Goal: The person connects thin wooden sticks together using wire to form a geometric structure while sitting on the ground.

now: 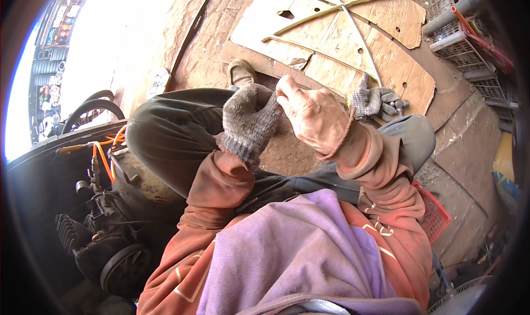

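My left hand (248,113) wears a grey knit glove, and its fingers curl inward above the gap between my knees. Against its fingertips, my bare right hand (312,113) is closed, thumb and fingers pressed together. Whatever lies between the two hands is hidden by the fingers. A second grey knit glove (370,101) lies on the cardboard's near edge, beyond my right wrist. Beside that glove's fingers is a metal hammer head (402,103). Flattened cardboard (331,44) is spread ahead of me, with thin split strips (331,9) lying crossed on it.
An air compressor (105,232) with an orange hose (105,155) stands at my left. Plastic crates (461,53) holding pipes line the far right. A red basket (433,213) sits by my right elbow. A long dark rod (190,31) lies on the floor, and black tyres (94,108) are at left.
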Tool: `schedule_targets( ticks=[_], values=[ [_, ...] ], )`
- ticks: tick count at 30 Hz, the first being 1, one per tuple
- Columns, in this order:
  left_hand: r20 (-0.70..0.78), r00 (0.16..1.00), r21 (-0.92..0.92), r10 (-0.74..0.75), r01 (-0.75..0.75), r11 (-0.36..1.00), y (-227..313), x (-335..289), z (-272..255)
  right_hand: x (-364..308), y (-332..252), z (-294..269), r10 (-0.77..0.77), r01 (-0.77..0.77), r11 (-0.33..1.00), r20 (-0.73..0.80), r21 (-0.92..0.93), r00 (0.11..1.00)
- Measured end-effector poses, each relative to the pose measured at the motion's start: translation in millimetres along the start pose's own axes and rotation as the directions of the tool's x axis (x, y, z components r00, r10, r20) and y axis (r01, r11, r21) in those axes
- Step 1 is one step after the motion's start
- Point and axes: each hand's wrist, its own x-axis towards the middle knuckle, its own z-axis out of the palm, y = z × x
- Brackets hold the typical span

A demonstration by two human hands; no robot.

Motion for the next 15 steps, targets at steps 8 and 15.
schedule_targets(
  ticks=[8, 15],
  values=[
    [0.04, 0.987, -0.157, -0.159, 0.163, 0.974, 15.7, 3.4, -1.8, 2.7, -14.2, -13.8, 0.105, 0.074, 0.839, -0.293, 0.539, 0.95],
    [0.081, 0.979, -0.029, -0.189, 0.192, 0.981, 13.9, 3.0, 1.2, 5.9, -2.4, -27.7, 0.144, -0.059, 0.872, -0.14, 0.486, 0.98]
  ],
)
